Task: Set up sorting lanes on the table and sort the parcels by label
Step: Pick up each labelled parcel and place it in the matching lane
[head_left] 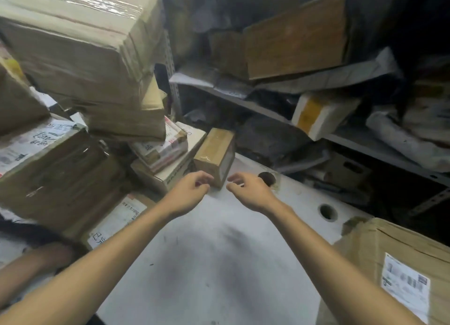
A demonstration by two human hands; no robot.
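Many boxes [80, 57] pile up on our left of the white bench [219, 263], and one labelled box [394, 263] sits at its near right. A small taped parcel [215, 151] stands toward the bench's far edge, just beside the pile. Our left grip [190, 190] and right grip [250, 190] flank its near corner, fingers loosely curled and holding nothing; we cannot tell whether they touch it.

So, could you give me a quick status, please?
Left hand, right hand open, empty. Small taped box on table, just ahead, ungripped. Stacked parcels crowd its left side.
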